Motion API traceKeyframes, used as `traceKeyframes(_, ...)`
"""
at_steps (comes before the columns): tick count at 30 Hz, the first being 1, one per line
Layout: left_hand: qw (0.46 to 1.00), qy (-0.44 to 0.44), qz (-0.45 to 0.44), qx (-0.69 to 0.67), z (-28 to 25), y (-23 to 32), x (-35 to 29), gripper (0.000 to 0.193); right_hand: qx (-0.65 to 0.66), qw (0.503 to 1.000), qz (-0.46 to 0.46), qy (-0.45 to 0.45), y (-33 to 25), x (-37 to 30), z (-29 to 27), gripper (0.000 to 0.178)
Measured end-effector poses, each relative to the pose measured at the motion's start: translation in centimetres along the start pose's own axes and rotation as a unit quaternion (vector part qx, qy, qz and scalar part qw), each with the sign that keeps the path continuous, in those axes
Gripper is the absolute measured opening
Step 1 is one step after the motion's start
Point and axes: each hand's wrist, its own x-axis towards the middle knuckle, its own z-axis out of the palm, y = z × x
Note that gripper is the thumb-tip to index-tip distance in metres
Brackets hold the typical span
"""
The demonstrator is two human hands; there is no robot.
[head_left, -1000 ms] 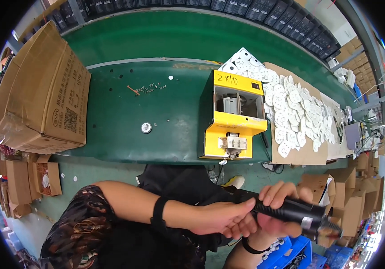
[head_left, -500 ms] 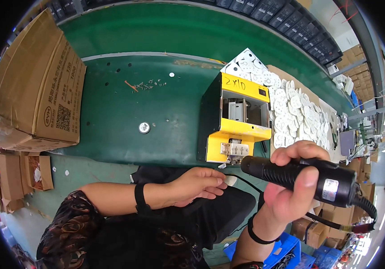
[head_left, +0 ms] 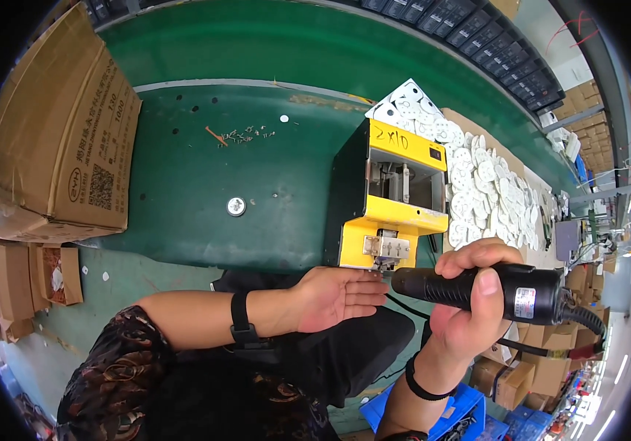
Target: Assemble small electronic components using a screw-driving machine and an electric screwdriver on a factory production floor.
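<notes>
A black corded electric screwdriver (head_left: pixel 532 294) lies nearly level in my right hand (head_left: pixel 473 305), whose fingers wrap round its body. Its nose points left, just below the front of a yellow and black screw feeder (head_left: pixel 396 209). My left hand (head_left: pixel 341 298) is open, palm turned up and fingers stretched toward the screwdriver's nose. Its fingertips are close to the feeder's metal outlet (head_left: pixel 389 248); whether they touch anything there, I cannot tell. The screwdriver's bit is not clearly visible.
Many flat white round plates (head_left: pixel 481 184) are heaped right of the feeder. Loose screws (head_left: pixel 242 135) and a small round metal piece (head_left: pixel 236 206) lie on the green table (head_left: pixel 286 176). A large cardboard box (head_left: pixel 58 132) stands at left; a blue crate (head_left: pixel 470 411) is below right.
My left hand has turned from half-curled to palm up with straightened fingers, moving slightly right toward the feeder's outlet. The screwdriver, still in my right hand, has shifted slightly left and levelled.
</notes>
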Motion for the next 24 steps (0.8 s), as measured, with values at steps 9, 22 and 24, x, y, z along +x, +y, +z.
traceKeyframes(9, 0.996, 0.001, 0.050, 0.071, 0.3, -0.6, -0.4, 0.032, -0.008, 0.999, -0.045, 0.014, -0.9, -2.2, -2.1, 0.035)
traceKeyframes(22, 0.507, 0.024, 0.564, 0.652, 6.0, 6.2, -7.6, 0.009, 0.168, 0.934, -0.071, 0.306, 1.6, -7.9, -12.2, 0.052)
traceKeyframes(24, 0.293, 0.062, 0.648, 0.700, 8.1, 8.2, -6.7, 0.009, 0.154, 0.927, -0.068, 0.334, 2.8, -8.9, -13.0, 0.054)
